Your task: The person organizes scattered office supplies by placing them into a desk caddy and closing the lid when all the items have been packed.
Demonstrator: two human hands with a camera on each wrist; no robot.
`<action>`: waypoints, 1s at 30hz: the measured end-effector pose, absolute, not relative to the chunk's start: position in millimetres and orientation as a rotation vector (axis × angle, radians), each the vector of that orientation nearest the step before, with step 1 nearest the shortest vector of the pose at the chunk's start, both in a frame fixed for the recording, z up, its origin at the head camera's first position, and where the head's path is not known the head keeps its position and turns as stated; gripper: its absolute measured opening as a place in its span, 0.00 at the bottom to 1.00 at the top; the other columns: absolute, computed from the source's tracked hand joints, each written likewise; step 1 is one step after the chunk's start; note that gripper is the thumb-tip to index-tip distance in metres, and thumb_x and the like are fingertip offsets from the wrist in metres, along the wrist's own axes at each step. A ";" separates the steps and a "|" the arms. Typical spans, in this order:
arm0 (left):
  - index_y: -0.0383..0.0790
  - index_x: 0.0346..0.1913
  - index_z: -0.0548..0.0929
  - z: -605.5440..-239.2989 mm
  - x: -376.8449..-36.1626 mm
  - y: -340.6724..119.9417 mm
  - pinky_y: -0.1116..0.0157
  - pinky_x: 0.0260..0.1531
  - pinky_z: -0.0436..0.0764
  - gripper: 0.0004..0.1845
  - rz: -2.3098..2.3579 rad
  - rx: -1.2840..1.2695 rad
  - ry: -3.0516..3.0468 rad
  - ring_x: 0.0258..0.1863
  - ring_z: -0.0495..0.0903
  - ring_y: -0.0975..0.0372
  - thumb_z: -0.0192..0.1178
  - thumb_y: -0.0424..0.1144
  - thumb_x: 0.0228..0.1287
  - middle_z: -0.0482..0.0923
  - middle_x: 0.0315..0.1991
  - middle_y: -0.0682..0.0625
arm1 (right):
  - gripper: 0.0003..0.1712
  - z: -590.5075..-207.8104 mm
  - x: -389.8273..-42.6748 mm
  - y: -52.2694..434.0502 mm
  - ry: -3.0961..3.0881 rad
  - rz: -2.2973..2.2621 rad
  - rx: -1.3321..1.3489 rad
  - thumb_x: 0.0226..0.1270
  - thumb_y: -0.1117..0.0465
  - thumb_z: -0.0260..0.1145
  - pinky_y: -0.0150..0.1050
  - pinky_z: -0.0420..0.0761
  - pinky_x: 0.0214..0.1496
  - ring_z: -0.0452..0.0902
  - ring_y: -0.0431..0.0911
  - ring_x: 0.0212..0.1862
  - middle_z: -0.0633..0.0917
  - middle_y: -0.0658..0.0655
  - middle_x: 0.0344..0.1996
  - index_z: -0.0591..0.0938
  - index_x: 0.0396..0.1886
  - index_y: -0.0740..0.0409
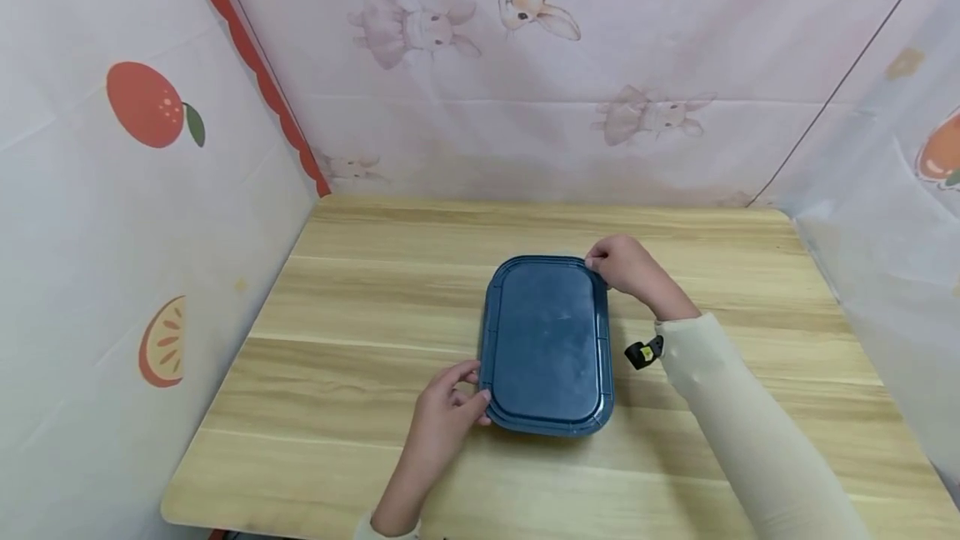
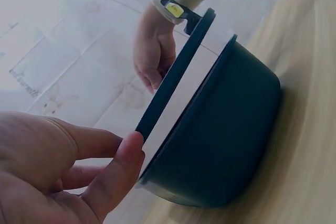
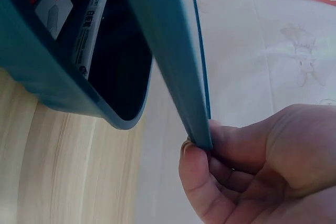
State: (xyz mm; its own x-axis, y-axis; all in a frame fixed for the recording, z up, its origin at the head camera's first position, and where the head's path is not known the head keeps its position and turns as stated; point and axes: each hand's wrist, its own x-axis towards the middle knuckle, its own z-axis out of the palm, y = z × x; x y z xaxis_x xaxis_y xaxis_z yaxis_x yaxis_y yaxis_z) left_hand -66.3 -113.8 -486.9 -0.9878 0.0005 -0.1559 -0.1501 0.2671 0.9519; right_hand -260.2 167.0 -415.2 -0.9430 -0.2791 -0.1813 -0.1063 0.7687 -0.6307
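Note:
A dark blue lid (image 1: 547, 340) is held by both hands over a deep plastic storage box (image 2: 226, 124) of the same colour. A gap shows between lid and box rim in both wrist views. My left hand (image 1: 442, 415) pinches the lid's near left corner between thumb and fingers. At the far right corner, my right hand (image 1: 626, 265) pinches the lid's edge. Inside the box, the right wrist view shows a white marker pen (image 3: 89, 35), a small white block with a red mark (image 3: 54, 9) and other white items partly cut off by the frame.
The box stands on a wood-grain table (image 1: 360, 315). Fabric walls printed with rabbits and fruit enclose its back and sides. A black strap with a yellow tag (image 1: 645, 352) hangs by the right sleeve (image 1: 750, 423).

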 end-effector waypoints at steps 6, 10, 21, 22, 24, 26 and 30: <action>0.46 0.63 0.81 -468.3 -53.9 -99.1 0.71 0.24 0.76 0.23 1.415 -0.148 2.920 0.28 0.76 0.69 0.67 0.42 0.66 0.76 0.56 0.51 | 0.14 -407.9 -259.9 168.9 2.673 -0.948 -0.330 0.80 0.63 0.53 0.40 0.79 0.38 0.81 0.50 0.35 0.83 0.63 0.44 0.84 0.47 0.64; 0.48 0.56 0.85 -460.7 -39.8 -73.1 0.68 0.28 0.79 0.19 1.014 0.255 3.489 0.35 0.79 0.65 0.69 0.49 0.64 0.80 0.52 0.53 | 0.14 -405.8 -261.8 168.0 2.654 -0.969 -0.347 0.80 0.63 0.53 0.41 0.81 0.40 0.82 0.50 0.35 0.84 0.64 0.44 0.84 0.47 0.65; 0.49 0.47 0.88 -495.3 -34.2 -19.9 0.47 0.61 0.78 0.21 0.517 0.768 3.633 0.56 0.80 0.56 0.76 0.55 0.53 0.81 0.60 0.50 | 0.14 -411.9 -259.8 163.3 2.599 -1.042 -0.342 0.79 0.65 0.55 0.42 0.85 0.39 0.83 0.51 0.33 0.85 0.63 0.37 0.86 0.45 0.67; 0.49 0.46 0.89 -496.7 -34.5 -19.6 0.47 0.61 0.79 0.20 0.528 0.785 3.642 0.55 0.81 0.56 0.77 0.54 0.53 0.81 0.60 0.50 | 0.14 -412.1 -259.8 164.1 2.590 -1.045 -0.339 0.79 0.65 0.55 0.42 0.86 0.39 0.83 0.50 0.32 0.85 0.63 0.36 0.86 0.46 0.68; 0.49 0.43 0.89 -499.0 -35.0 -18.8 0.47 0.59 0.80 0.16 0.572 0.844 3.647 0.54 0.81 0.56 0.77 0.50 0.54 0.81 0.60 0.49 | 0.15 -412.2 -259.9 165.9 2.579 -1.044 -0.327 0.79 0.65 0.54 0.41 0.86 0.39 0.82 0.49 0.32 0.85 0.63 0.36 0.86 0.46 0.68; 0.48 0.42 0.90 -500.6 -35.3 -17.7 0.47 0.58 0.81 0.12 0.620 0.907 3.643 0.53 0.82 0.57 0.76 0.46 0.56 0.81 0.60 0.50 | 0.15 -411.8 -260.1 167.7 2.573 -1.050 -0.324 0.79 0.65 0.54 0.41 0.86 0.39 0.82 0.49 0.32 0.85 0.63 0.36 0.86 0.46 0.68; 0.46 0.41 0.91 -500.4 -34.2 -14.7 0.49 0.56 0.82 0.06 0.724 0.982 3.646 0.48 0.84 0.58 0.70 0.39 0.62 0.81 0.60 0.50 | 0.15 -410.4 -260.2 171.4 2.543 -1.096 -0.330 0.79 0.65 0.54 0.40 0.86 0.39 0.82 0.48 0.33 0.85 0.64 0.37 0.85 0.48 0.70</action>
State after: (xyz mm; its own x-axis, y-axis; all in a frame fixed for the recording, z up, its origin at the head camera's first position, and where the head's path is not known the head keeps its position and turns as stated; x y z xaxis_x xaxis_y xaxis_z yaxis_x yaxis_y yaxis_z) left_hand -34.2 -14.7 -500.4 -0.6478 0.3049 0.6981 0.5486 0.8226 0.1498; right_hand -260.2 171.4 -410.4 -0.9113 -0.3450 -0.2249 -0.0733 0.6732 -0.7358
